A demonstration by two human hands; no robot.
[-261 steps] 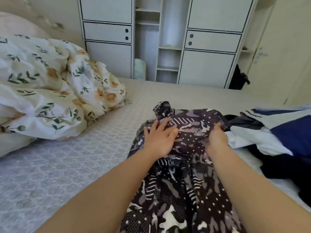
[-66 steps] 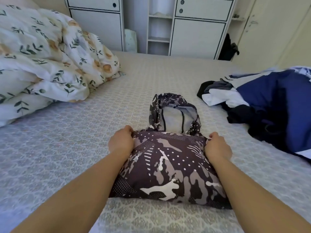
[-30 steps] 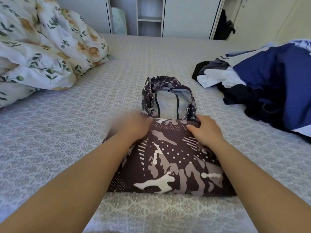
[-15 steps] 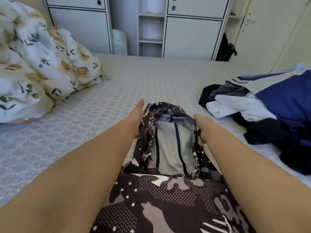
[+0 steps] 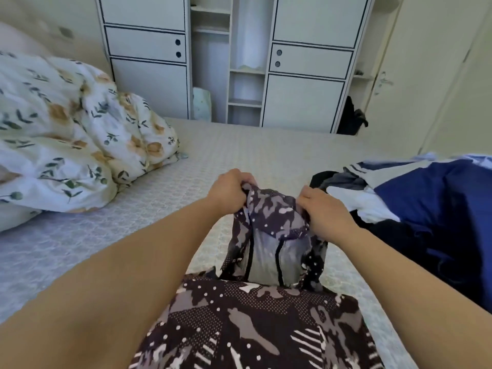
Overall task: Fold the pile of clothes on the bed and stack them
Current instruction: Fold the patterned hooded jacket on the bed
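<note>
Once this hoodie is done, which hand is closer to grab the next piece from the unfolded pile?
Right. The right hand grips the hood right beside the unfolded pile; the left hand grips the hood's far side.

Count of things on and around the bed

One bed (image 5: 261, 153), one patterned hooded garment (image 5: 266, 310), one loose pile of clothes (image 5: 415, 209), one floral duvet (image 5: 74, 134), one white wardrobe (image 5: 149, 49) with four round door holes, one dark item (image 5: 351, 119) beside it, and two hands: left hand (image 5: 229, 190), right hand (image 5: 323, 210).
</note>
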